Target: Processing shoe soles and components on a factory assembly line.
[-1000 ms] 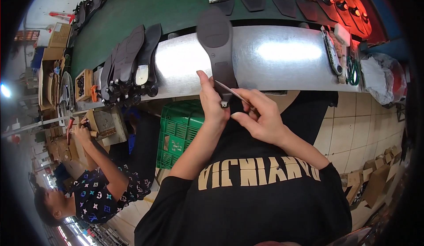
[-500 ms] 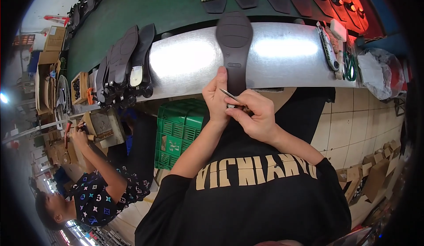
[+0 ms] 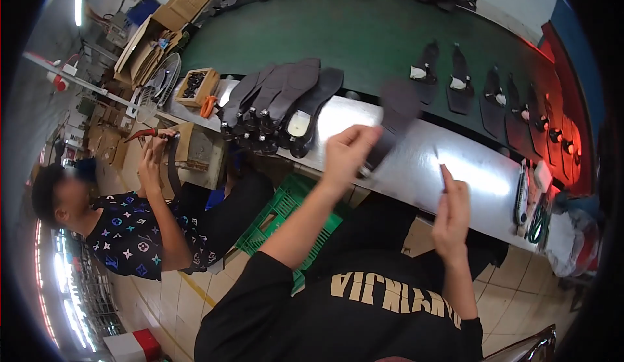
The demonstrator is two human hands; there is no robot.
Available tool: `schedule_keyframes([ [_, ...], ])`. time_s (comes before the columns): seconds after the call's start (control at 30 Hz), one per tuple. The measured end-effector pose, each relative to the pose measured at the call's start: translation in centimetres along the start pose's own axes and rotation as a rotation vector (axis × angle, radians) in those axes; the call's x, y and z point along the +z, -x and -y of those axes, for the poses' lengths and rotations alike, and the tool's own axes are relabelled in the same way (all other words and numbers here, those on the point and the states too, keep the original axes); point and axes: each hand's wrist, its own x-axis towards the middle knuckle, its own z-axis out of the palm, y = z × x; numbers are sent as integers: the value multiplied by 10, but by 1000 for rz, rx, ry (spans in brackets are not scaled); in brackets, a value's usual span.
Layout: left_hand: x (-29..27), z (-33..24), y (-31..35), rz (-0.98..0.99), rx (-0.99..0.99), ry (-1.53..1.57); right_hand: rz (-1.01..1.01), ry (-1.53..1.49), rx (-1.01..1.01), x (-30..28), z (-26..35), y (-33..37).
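My left hand [image 3: 351, 157] is closed on one end of a dark sandal sole [image 3: 398, 105], which is blurred and tilted above the metal table edge. To the right, my right hand [image 3: 453, 215] is closed round a thin, pointed metal tool [image 3: 442, 163] whose tip points up; its exact kind is unclear. Left of the held sole lies a pile of dark sandals [image 3: 279, 98], one with a pale pad [image 3: 299, 124] showing.
A green conveyor belt [image 3: 312, 27] carries a row of sandals [image 3: 497, 105]; the right end glows red. A cutter [image 3: 522, 193] and green-handled scissors [image 3: 538, 228] lie at right. Below stands a green crate [image 3: 286, 212]. At left, a co-worker [image 3: 140, 225] handles a dark strip.
My hands have moved apart; the tool is now away from the sole. The sole has swung right and tilted. The view has turned, showing more of the belt.
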Motion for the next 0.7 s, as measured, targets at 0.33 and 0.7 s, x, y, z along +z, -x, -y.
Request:
schedule_keyframes([
  [0.33, -279, -49, -147, -143, 30, -855, -213, 410, 325, -86, -107, 1],
  [0.7, -31, -44, -159, -32, 328, -523, -177, 768, 452, -117, -173, 26],
])
